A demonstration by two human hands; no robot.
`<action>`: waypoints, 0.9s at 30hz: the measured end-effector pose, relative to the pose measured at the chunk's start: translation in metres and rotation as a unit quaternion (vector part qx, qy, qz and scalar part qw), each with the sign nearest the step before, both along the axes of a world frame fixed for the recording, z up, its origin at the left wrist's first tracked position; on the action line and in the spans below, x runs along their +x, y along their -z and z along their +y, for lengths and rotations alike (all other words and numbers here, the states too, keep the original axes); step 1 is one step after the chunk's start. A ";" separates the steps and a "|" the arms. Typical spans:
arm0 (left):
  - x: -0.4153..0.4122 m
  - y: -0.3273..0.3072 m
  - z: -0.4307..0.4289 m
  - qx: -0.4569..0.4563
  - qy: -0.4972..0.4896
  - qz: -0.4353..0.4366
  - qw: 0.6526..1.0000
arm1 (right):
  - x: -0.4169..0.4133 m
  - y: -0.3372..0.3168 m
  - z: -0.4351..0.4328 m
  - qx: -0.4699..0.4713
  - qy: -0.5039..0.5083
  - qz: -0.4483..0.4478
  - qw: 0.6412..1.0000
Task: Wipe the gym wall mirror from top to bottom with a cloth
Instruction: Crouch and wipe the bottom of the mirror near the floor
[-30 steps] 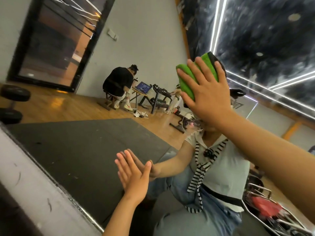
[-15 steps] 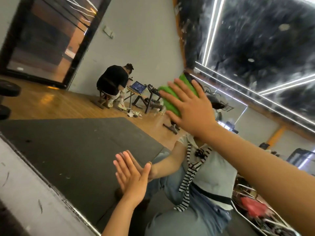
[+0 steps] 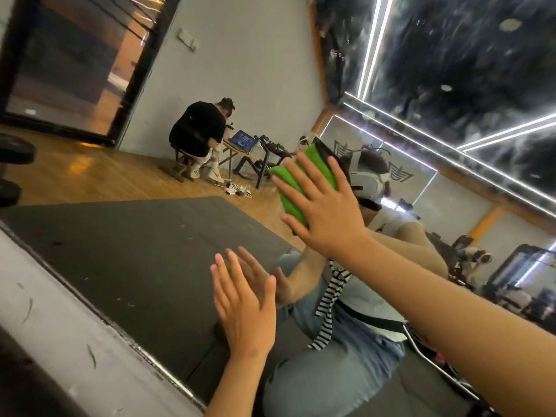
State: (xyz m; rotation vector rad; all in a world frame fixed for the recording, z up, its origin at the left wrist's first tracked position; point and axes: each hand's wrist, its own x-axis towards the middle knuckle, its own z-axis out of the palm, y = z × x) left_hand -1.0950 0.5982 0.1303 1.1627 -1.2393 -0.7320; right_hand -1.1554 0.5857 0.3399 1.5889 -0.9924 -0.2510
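The cloth [image 3: 296, 188] lies under our right hand [image 3: 325, 212], whose straight, spread fingers press it flat against the mirror [image 3: 135, 251]. Our left hand [image 3: 243, 308] rests open on the glass just below. More unwiped glass lies below the cloth, so we judge the stroke goes downward.

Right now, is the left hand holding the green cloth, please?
No, the right hand presses the cloth to the mirror; the left hand is empty.
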 end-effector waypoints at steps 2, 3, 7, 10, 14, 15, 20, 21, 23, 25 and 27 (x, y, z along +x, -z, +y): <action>0.008 -0.008 -0.010 -0.015 -0.007 -0.003 1.000 | -0.007 0.008 0.005 0.058 -0.017 0.053 0.997; 0.012 -0.013 -0.014 -0.022 -0.013 -0.003 1.000 | -0.010 0.004 0.007 0.087 -0.029 0.082 0.992; 0.025 -0.030 -0.026 -0.038 -0.022 0.031 0.999 | -0.012 -0.044 0.009 0.083 -0.056 0.060 0.993; 0.034 -0.043 -0.039 -0.054 -0.025 0.052 0.997 | -0.002 -0.085 0.005 -0.047 -0.016 -0.044 0.998; 0.048 -0.061 -0.054 -0.081 -0.033 0.043 0.995 | 0.026 -0.076 -0.017 -0.126 0.013 -0.099 0.987; 0.051 -0.064 -0.058 -0.090 -0.035 0.039 0.995 | 0.032 -0.063 -0.023 -0.108 0.008 -0.087 0.990; 0.056 -0.063 -0.074 -0.108 -0.013 0.010 0.994 | 0.039 0.001 -0.036 0.058 -0.017 0.049 0.997; 0.056 -0.061 -0.077 -0.110 -0.003 0.006 0.994 | 0.037 0.000 -0.036 0.075 -0.020 0.060 0.995; 0.057 -0.059 -0.080 -0.109 0.015 0.003 0.994 | 0.036 -0.018 -0.036 0.067 -0.021 0.058 0.996; 0.059 -0.060 -0.083 -0.101 0.039 -0.009 0.994 | 0.037 -0.050 -0.037 -0.011 -0.005 0.002 1.000; 0.062 -0.060 -0.084 -0.096 0.059 -0.015 0.994 | 0.041 -0.078 -0.038 -0.100 0.022 -0.076 0.992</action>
